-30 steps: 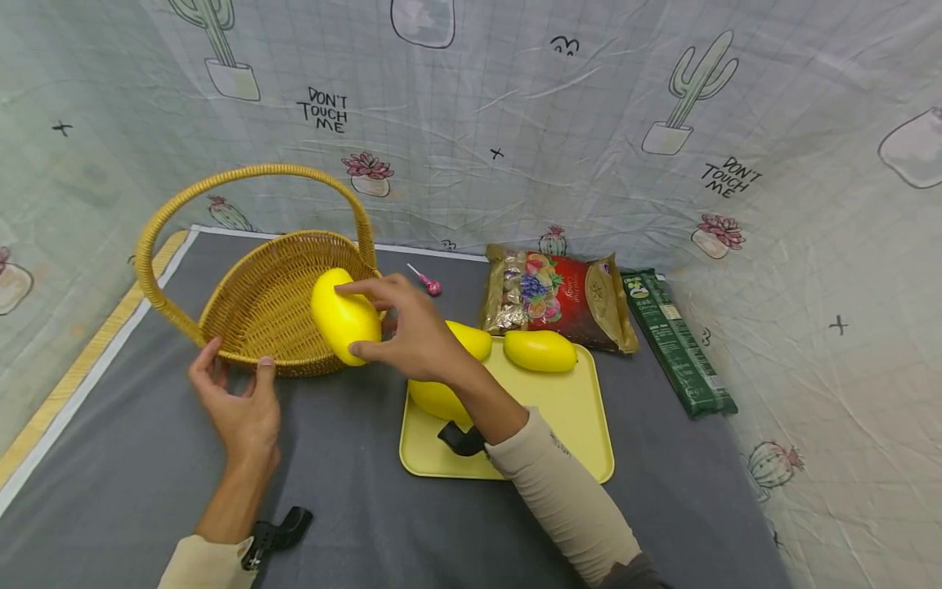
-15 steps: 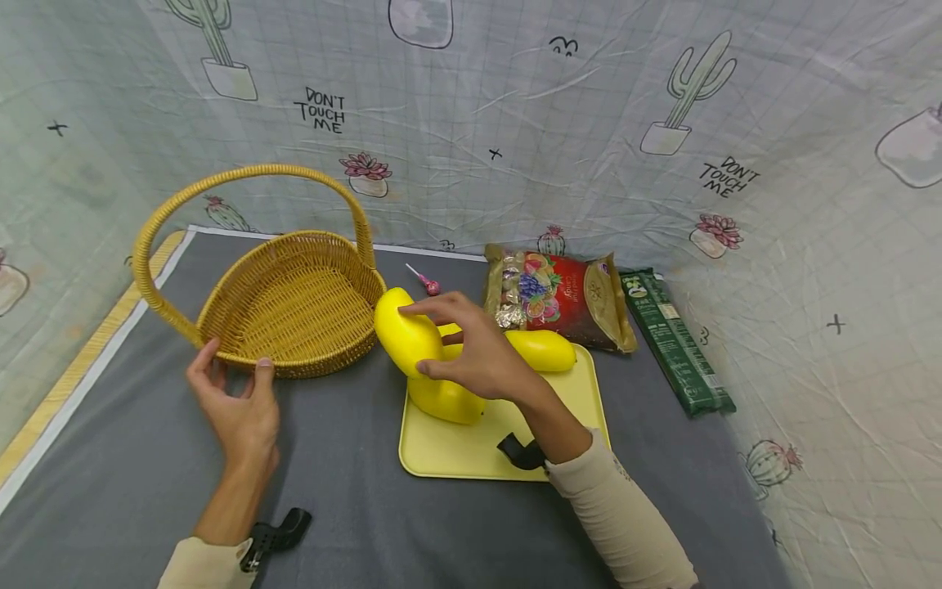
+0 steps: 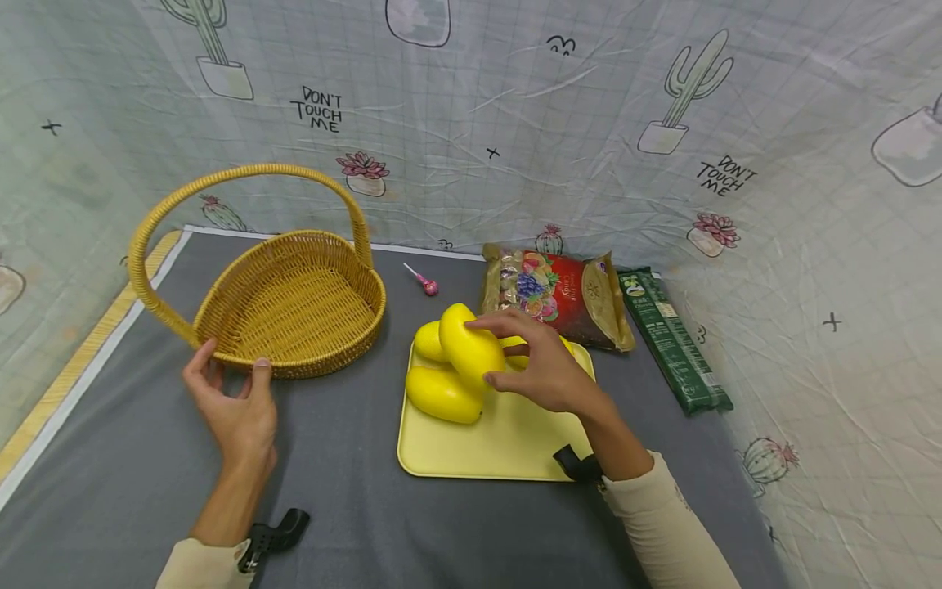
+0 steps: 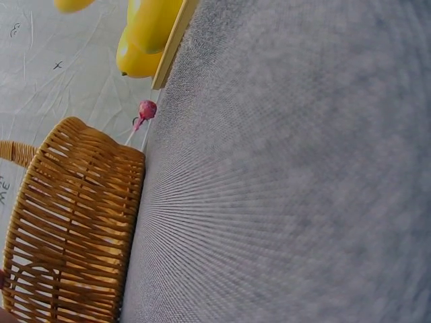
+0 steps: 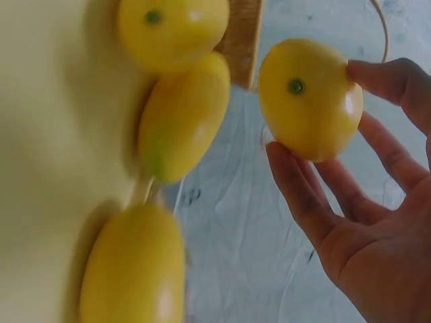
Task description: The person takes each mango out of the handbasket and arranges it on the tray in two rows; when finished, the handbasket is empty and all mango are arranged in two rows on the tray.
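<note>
My right hand pinches a smooth yellow mango between thumb and fingertips, raised above the pale yellow tray. In the right wrist view, the held mango shows a green stem spot and stands apart from the others. Below it, a front mango and a back-left mango lie on the tray; another is mostly hidden behind my right hand. My left hand holds the near rim of a golden wicker basket with an arched handle; nothing lies inside it.
A pink lollipop lies between basket and tray. Behind the tray rests a red and gold candy bag, with a long green packet to its right. A patterned cloth hangs behind the grey tabletop.
My right hand has carried the mango rightward, from over the basket's right side to above the tray. My left hand has stayed at the basket rim.
</note>
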The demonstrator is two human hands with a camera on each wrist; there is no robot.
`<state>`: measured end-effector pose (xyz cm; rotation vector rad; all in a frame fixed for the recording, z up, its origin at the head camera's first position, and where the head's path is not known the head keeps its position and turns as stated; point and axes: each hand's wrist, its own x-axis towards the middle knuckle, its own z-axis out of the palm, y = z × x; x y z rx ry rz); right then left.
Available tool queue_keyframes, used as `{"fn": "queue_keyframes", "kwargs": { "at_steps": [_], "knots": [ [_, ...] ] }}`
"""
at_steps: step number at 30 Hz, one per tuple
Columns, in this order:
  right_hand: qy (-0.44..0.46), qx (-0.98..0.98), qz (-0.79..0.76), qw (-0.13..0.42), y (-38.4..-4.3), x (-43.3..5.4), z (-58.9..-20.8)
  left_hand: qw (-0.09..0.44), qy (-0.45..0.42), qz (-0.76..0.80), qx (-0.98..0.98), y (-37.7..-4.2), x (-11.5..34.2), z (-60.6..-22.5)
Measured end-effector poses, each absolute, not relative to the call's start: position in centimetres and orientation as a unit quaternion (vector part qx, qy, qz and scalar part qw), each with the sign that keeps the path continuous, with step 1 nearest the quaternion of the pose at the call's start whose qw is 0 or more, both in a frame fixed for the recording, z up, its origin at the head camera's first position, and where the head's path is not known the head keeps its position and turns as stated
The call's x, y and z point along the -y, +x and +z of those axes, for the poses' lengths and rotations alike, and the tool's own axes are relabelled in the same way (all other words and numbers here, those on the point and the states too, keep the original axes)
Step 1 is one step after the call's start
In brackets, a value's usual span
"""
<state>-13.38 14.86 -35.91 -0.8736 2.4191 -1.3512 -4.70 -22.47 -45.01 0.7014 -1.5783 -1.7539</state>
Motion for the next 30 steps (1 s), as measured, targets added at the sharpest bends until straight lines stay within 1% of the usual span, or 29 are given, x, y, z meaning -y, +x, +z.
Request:
{"fn": "queue_keyframes", "kwargs": {
  "at_steps": [8,18,30],
  "knots": [
    [-0.295,-0.834,-0.442,0.149,-13.0,-19.1,-37.1,0.334,0.258,-0.679,0.602,-4.5,22.3,-45.1],
    [-0.304,-0.839,-0.404,0.203,-13.0,-22.6,-38.7,0.333,0.26,-0.673,0.607,-4.4,22.4,-45.1],
    [-0.308,-0.853,-0.365,0.208,-13.1,-24.6,-39.7,0.325,0.265,-0.673,0.609,-4.5,22.5,-45.0]
  ]
}}
